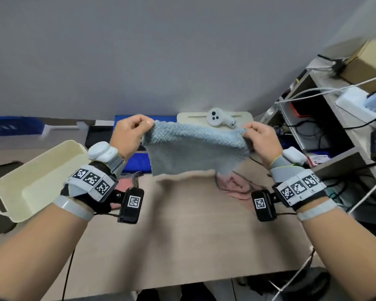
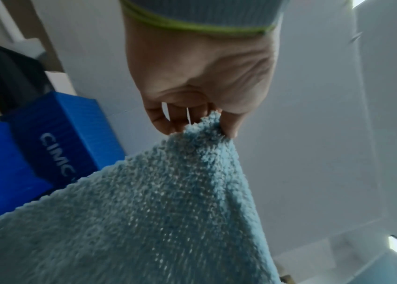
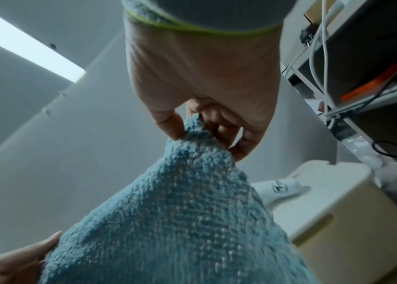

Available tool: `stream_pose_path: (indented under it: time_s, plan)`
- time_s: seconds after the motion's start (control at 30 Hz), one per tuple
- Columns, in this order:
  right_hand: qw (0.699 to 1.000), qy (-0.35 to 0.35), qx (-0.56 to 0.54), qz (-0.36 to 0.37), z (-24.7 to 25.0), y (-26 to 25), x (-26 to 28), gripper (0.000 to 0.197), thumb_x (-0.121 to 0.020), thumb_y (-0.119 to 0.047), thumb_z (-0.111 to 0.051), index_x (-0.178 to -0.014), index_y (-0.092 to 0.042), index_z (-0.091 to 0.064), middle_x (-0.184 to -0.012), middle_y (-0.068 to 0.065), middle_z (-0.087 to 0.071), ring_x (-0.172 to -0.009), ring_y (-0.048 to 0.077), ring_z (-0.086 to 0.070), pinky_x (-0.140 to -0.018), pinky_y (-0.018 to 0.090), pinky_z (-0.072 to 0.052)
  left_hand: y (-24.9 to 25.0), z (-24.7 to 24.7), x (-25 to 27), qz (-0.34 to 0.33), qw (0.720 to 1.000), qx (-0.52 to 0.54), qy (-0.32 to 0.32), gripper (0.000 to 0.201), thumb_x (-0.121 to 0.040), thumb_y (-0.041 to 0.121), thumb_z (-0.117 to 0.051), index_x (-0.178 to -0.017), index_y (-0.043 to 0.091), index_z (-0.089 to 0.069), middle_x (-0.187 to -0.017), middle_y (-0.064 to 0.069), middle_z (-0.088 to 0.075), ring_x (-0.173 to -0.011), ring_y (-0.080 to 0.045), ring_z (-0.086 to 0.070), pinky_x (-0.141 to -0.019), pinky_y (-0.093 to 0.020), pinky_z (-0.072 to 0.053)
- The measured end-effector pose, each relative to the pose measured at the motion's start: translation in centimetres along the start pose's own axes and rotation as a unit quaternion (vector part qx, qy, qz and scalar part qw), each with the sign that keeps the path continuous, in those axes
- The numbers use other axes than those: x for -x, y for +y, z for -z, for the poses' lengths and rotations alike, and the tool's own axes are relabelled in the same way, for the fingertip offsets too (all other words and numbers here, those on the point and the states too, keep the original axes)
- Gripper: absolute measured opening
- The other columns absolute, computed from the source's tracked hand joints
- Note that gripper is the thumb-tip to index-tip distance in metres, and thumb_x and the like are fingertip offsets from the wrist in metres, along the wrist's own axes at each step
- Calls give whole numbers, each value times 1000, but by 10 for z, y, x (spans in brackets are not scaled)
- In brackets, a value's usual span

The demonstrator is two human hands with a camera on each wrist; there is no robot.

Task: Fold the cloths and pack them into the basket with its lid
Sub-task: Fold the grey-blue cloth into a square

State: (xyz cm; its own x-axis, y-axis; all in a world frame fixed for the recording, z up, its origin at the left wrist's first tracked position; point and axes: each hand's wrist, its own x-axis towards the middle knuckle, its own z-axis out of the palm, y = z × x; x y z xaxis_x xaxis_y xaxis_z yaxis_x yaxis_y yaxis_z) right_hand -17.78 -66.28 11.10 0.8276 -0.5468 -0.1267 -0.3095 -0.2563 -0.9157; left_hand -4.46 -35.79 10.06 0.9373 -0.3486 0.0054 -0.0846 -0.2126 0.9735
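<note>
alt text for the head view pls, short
Both hands, left hand and right hand, pinch the top corners of a blue cloth held up above a tan table. An open cream basket sits at left, a pink cloth beneath.

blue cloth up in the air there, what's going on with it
A person is holding the blue cloth up over the table, the left hand pinching one top corner and the right hand the other, so it hangs spread between them, not yet folded. The cream basket sits open on the left with nothing visible inside. Its lid lies at the far edge with a white controller on it. A pink cloth still waits on the table.
</note>
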Motion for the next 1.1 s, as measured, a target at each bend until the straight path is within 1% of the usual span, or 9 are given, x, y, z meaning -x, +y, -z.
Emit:
stream_pose_path:
  time_s: [0.13, 0.27, 0.43, 0.5, 0.6, 0.77, 0.97, 1.03, 1.1]
  plan:
    - [999, -9, 23, 22, 3, -4, 20, 8, -66, -20, -54, -63, -17, -60, -63, 4, -50, -60, 14, -41, -55, 28, -32, -1, 4, 15, 8, 1000, 3, -29, 21, -90, 18, -61, -70, 23, -67, -62, 18, -62, -59, 2, -50, -63, -17, -41]
    - [995, -75, 63, -25, -9, 36, 45, 9, -66, -15, -52, -62, -10, -58, -66, 8, -53, -57, 13, -39, -46, 21, -30, -42, 0, 43, 71, 994, -28, -72, 13, -73, 37, -66, -64, 30, -71, -68, 14, -67, -74, -8, -58, -78, -29, -45]
    - [957, -185, 147, -167, -28, 119, 73, 26, -75, -7, -57, -51, -17, -55, -61, 9, -51, -60, 19, -42, -52, 27, -30, -116, -15, 87, 226, 952, -120, -166, 18, -87, 21, -67, -74, 10, -72, -69, -1, -62, -64, -15, -50, -60, -27, -38]
    - [935, -219, 189, -205, -32, 138, 78, 27, -76, -7, -59, -51, -17, -54, -60, 3, -52, -60, 17, -44, -55, 26, -34, -137, -19, 97, 283, 934, -133, -175, 20, -87, 20, -68, -68, 13, -69, -61, -1, -57, -55, -15, -45, -51, -23, -34]
    - [907, -259, 233, -235, -40, 158, 82, 27, -78, -8, -61, -54, -18, -54, -59, -1, -53, -59, 14, -45, -55, 25, -34, -165, -24, 106, 336, 915, -152, -162, 17, -86, 22, -70, -71, 15, -69, -62, 0, -60, -57, -15, -50, -52, -21, -40]
    - [917, -226, 238, -228, -52, 174, 64, 21, -79, -10, -63, -59, -18, -59, -58, -2, -55, -57, 13, -46, -54, 23, -36, -190, -30, 93, 332, 923, -156, -117, 19, -84, 27, -72, -80, 9, -73, -80, -5, -70, -74, -21, -60, -77, -33, -51]
    - [929, -162, 253, -215, -69, 185, 26, 22, -80, -19, -60, -58, -19, -56, -59, -7, -55, -59, 13, -51, -54, 21, -34, -199, -47, 58, 282, 939, -188, -57, 14, -86, 26, -69, -84, 13, -73, -87, -6, -72, -79, -22, -62, -78, -30, -50]
    - [918, -160, 289, -220, -73, 186, 18, 17, -85, -21, -60, -67, -21, -59, -67, -6, -60, -60, 10, -52, -51, 19, -32, -203, -54, 51, 275, 937, -208, -51, 14, -86, 25, -69, -83, 12, -73, -84, -4, -72, -72, -18, -60, -69, -25, -48]
    - [901, -168, 342, -209, -75, 188, 14, 6, -86, -23, -58, -81, -23, -62, -76, -4, -61, -64, 13, -54, -51, 18, -31, -208, -57, 49, 268, 933, -234, -51, 11, -82, 28, -70, -84, 17, -73, -85, -2, -73, -75, -19, -65, -73, -29, -53]
